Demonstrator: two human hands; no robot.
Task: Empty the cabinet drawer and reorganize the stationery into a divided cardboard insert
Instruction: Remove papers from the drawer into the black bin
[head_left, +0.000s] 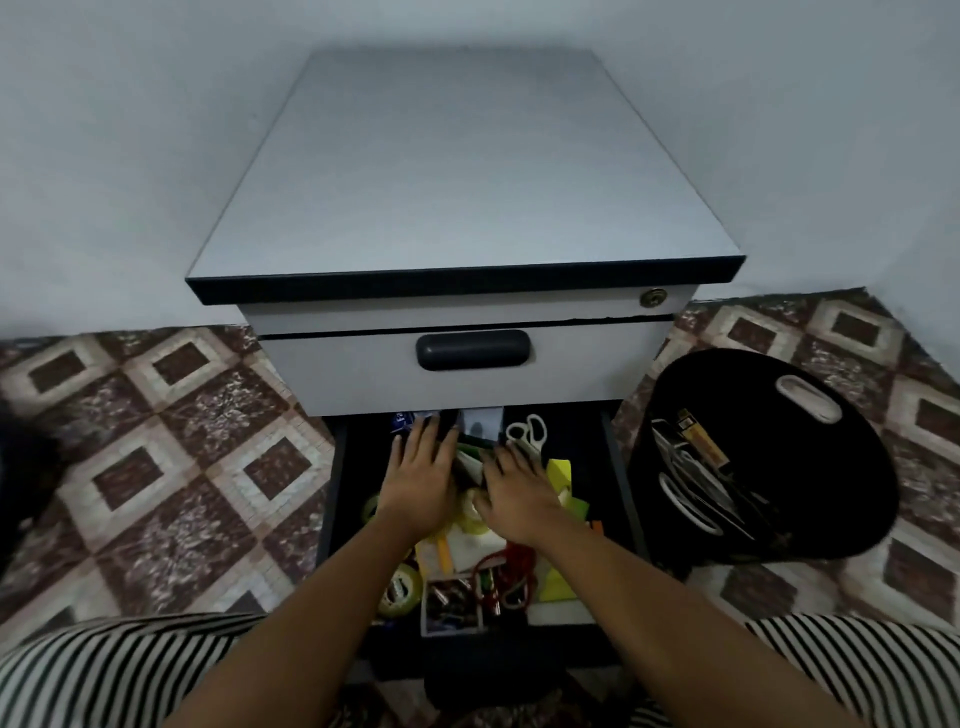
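Observation:
A grey cabinet (462, 171) stands against the wall with its lower drawer (618, 467) pulled out toward me. The drawer holds mixed stationery: white-handled scissors (530, 431), yellow sticky notes (560, 475), tape rolls (399, 590), a red cord (511, 564) and a small box of clips (451, 603). My left hand (421, 475) lies palm down on the pile with fingers straight. Beside it my right hand (517, 488) rests flat on the items too. What lies under the palms is hidden.
A black tray (810, 493) with white handles sits on the patterned floor at the right, holding a few tools. The upper drawer (467, 358) is closed. Striped trouser legs (119, 670) frame the bottom. A dark shape (21, 467) shows at the left edge.

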